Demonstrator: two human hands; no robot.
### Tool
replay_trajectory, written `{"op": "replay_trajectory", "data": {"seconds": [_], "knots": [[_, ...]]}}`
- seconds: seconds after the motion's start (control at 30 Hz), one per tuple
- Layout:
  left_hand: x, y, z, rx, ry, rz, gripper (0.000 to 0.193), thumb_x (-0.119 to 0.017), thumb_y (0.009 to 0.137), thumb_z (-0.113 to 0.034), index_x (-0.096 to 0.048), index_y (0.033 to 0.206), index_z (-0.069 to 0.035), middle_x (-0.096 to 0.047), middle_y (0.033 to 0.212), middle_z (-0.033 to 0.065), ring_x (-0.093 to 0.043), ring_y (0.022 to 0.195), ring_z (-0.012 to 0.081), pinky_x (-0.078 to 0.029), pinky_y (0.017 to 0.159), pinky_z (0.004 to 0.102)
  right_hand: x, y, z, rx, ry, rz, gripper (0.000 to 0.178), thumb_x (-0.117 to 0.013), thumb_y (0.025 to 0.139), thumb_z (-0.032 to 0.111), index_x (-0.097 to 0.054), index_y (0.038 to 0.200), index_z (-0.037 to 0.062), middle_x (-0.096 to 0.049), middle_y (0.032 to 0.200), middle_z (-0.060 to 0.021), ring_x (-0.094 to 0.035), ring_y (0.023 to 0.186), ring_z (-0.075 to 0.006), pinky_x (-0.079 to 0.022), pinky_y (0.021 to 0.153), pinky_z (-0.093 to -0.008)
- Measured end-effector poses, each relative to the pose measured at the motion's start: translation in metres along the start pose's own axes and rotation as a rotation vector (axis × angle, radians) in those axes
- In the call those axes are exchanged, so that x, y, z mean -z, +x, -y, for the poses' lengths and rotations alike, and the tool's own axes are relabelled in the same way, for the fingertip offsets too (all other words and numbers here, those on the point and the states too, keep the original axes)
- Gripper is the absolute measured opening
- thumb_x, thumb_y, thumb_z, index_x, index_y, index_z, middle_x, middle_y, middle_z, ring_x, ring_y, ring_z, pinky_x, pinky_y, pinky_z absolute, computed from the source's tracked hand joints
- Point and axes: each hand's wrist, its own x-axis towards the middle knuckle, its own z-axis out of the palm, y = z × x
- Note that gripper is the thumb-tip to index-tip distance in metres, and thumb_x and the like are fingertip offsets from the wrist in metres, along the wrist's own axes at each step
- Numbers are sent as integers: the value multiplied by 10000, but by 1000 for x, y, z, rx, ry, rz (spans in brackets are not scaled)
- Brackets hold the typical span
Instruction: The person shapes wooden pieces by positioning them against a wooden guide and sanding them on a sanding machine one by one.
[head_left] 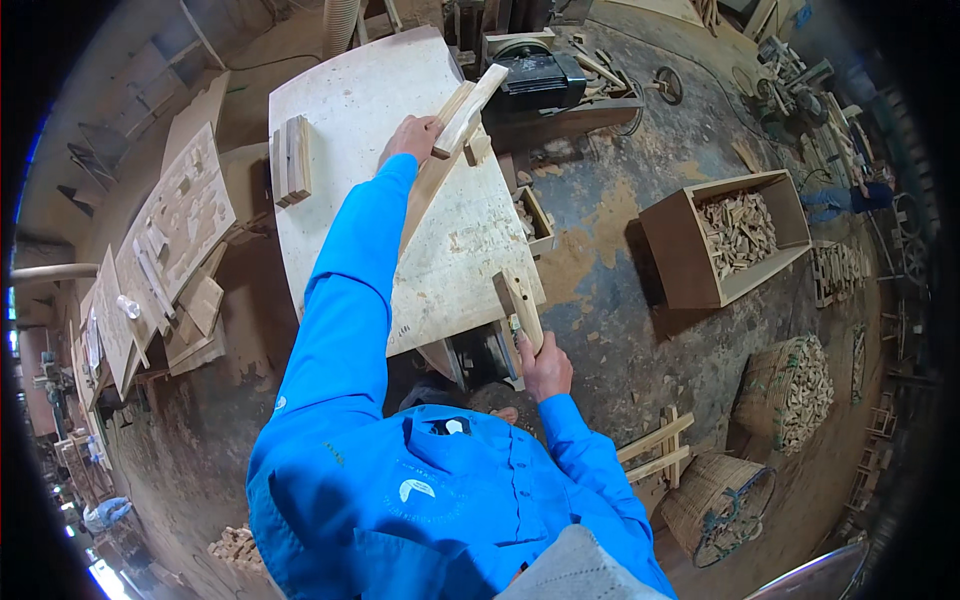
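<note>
My left hand (410, 137) reaches to the far part of a pale wooden worktable (460, 245). Its fingers curl against a wooden strip (452, 104), beside a lighter wooden bar (478, 103) that lies slantwise; the fingertips are partly hidden. Under my left sleeve, a brown board (425, 195) runs along the tabletop. At the table's near right corner, my right hand (547, 370) is closed round the lower end of a wooden piece (523, 308) with small dark holes. That piece points away from me, its far end by the table edge.
Stacked wooden blocks (293, 160) sit on the table's left side. A black motor (540, 80) stands beyond its far right edge. To the right are a wooden crate (680, 250) of offcuts and woven baskets (705, 500). Boards (185, 225) lean at left.
</note>
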Motion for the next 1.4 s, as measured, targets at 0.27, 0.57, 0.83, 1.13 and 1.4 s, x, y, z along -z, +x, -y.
{"op": "replay_trajectory", "data": {"seconds": [0.27,0.57,0.83,1.13,1.4], "knots": [[18,36,2,47,19,53,454,-542,1035,-441,-708,1369,-183,-630,1363,217,-601,1285,384,-459,1116,463,-1,33,33,4,-23,-37,535,-565,1023,553,-592,1004,19,-710,894,-312,-681,877,-531,-516,768,-617],[30,48,-9,52,84,31,454,-498,1052,-443,-685,1394,-210,-618,1403,160,-593,1306,352,-460,1118,471,-1,45,49,-10,-8,-88,544,-562,1012,576,-619,1021,35,-718,910,-303,-689,892,-518,-520,787,-614],[25,25,-11,5,105,64,437,-487,1067,-428,-683,1385,-204,-609,1409,159,-593,1303,363,-469,1107,480,2,26,33,-24,-21,-126,527,-566,1010,586,-639,1056,66,-728,920,-273,-691,911,-502,-522,783,-601],[-7,-11,3,-11,-29,33,436,-583,1014,-357,-669,1409,-194,-613,1388,188,-604,1293,367,-484,1095,482,6,-10,-3,-14,-10,-122,498,-609,988,556,-635,1033,61,-721,907,-278,-692,903,-498,-522,775,-598],[-8,-38,-9,-101,78,-204,483,-629,923,-182,-662,1403,-144,-653,1313,176,-630,1208,377,-503,1052,473,3,-38,-22,-18,3,-104,502,-617,984,564,-629,1005,63,-726,903,-271,-695,909,-496,-528,769,-604]]}}
